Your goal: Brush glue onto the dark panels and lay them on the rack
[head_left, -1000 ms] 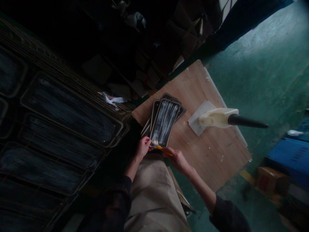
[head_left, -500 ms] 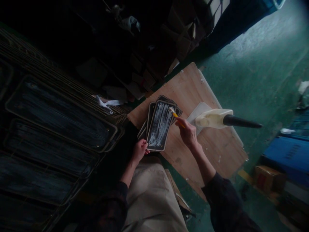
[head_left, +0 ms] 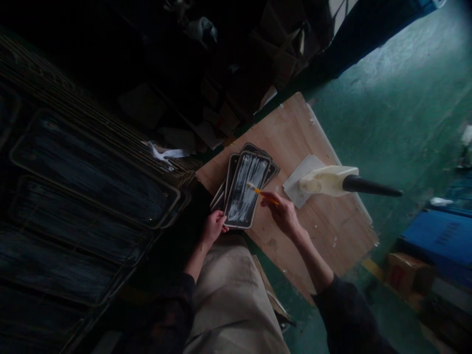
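A dark rectangular plate (head_left: 245, 189) with rounded corners and a light rim lies on top of several similar plates, its face streaked with white. My left hand (head_left: 214, 226) pinches its lower left corner. In my right hand (head_left: 282, 210) is a thin brush with a yellow handle (head_left: 269, 196); its whitish tip rests on or just over the middle of the plate. Right of the plates, a cream container with a long black handle or nozzle (head_left: 332, 180) sits on a pale flat sheet (head_left: 296, 191).
The plates lie on a wooden board (head_left: 332, 236) above a green floor. At the left stand stacked racks of larger streaked dark plates (head_left: 96, 167). A blue crate (head_left: 438, 241) and a cardboard box (head_left: 405, 275) are at the right. Scraps and cartons fill the dark top area.
My right hand and the brush have moved down and left, from near the plate's upper right corner to its middle. My left hand keeps its hold.
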Action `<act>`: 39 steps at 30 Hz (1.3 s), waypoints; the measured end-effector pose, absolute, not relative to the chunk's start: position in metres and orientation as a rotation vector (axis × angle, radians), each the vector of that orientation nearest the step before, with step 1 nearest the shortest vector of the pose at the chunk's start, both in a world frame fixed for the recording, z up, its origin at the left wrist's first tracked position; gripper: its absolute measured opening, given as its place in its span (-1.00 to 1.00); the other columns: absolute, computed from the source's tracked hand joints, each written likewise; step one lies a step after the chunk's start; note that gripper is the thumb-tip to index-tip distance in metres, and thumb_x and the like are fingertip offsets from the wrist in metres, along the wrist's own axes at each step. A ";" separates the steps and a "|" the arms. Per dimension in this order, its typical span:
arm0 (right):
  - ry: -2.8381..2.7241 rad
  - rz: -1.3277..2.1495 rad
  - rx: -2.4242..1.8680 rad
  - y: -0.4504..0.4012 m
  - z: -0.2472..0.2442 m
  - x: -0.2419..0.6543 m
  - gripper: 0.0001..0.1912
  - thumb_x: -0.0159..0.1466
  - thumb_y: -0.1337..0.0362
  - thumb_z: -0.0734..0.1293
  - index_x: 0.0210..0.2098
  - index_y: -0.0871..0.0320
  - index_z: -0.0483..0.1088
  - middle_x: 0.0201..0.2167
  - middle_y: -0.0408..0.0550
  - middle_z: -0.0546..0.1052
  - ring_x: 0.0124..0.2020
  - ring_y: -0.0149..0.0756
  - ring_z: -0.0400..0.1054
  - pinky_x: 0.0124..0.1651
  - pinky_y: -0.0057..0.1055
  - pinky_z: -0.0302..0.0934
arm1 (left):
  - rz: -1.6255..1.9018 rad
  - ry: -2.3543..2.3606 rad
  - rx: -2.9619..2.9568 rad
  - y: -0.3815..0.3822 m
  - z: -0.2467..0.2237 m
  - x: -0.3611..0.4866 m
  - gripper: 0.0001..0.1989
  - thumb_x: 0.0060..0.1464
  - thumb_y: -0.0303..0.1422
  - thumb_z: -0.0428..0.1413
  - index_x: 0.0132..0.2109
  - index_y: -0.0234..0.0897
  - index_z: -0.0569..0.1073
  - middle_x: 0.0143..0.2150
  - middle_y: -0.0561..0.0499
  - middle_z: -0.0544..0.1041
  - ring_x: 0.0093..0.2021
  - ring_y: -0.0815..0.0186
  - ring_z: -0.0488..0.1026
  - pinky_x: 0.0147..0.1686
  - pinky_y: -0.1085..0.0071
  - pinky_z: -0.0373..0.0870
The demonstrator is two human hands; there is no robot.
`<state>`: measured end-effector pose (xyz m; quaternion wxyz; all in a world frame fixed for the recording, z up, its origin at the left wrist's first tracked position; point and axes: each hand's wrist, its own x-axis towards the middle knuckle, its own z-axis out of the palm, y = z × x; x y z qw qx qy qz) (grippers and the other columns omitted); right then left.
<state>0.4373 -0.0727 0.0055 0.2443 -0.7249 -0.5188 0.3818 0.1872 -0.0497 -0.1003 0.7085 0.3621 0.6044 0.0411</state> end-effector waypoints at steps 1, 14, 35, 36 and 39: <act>-1.422 0.947 -2.001 -0.061 0.002 0.443 -0.75 0.43 0.22 0.16 0.02 0.11 0.36 -0.29 -0.07 0.57 -0.28 -0.32 0.49 -0.20 -0.41 0.34 | 0.084 1.348 0.806 -0.049 -0.099 0.188 -0.79 0.00 -0.24 0.14 -0.32 -0.31 0.36 -0.59 0.10 0.44 -0.67 0.37 0.46 -0.73 0.58 0.26; -1.635 1.075 -1.985 -0.110 -0.021 0.361 -0.72 0.43 0.28 0.14 0.08 0.11 0.33 -0.18 0.04 0.54 -0.21 -0.20 0.45 -0.16 -0.37 0.30 | 0.080 1.367 0.772 -0.050 -0.100 0.188 -0.82 0.04 -0.28 0.11 -0.28 -0.33 0.37 -0.55 0.08 0.48 -0.68 0.39 0.45 -0.72 0.57 0.28; -1.405 0.888 -1.963 -0.133 -0.019 0.415 -0.75 0.43 0.24 0.17 0.04 0.11 0.35 -0.17 0.00 0.55 -0.22 -0.27 0.48 -0.16 -0.41 0.32 | 0.132 1.380 0.826 -0.049 -0.084 0.197 -0.78 -0.04 -0.30 0.20 -0.30 -0.34 0.38 -0.59 0.12 0.45 -0.66 0.40 0.45 -0.70 0.59 0.28; -1.423 0.872 -1.953 -0.131 -0.022 0.412 -0.74 0.43 0.24 0.17 0.05 0.11 0.35 -0.15 0.00 0.55 -0.19 -0.26 0.47 -0.14 -0.40 0.31 | 0.133 1.372 0.813 -0.049 -0.083 0.197 -0.79 -0.04 -0.31 0.20 -0.30 -0.34 0.38 -0.59 0.12 0.45 -0.66 0.39 0.46 -0.69 0.59 0.29; -1.486 0.921 -1.945 -0.135 -0.028 0.399 -0.74 0.43 0.27 0.16 0.06 0.13 0.35 -0.16 0.03 0.54 -0.18 -0.22 0.46 -0.14 -0.38 0.31 | 0.133 1.384 0.780 -0.050 -0.083 0.198 -0.80 -0.04 -0.34 0.19 -0.28 -0.35 0.38 -0.58 0.12 0.46 -0.65 0.39 0.47 -0.68 0.58 0.31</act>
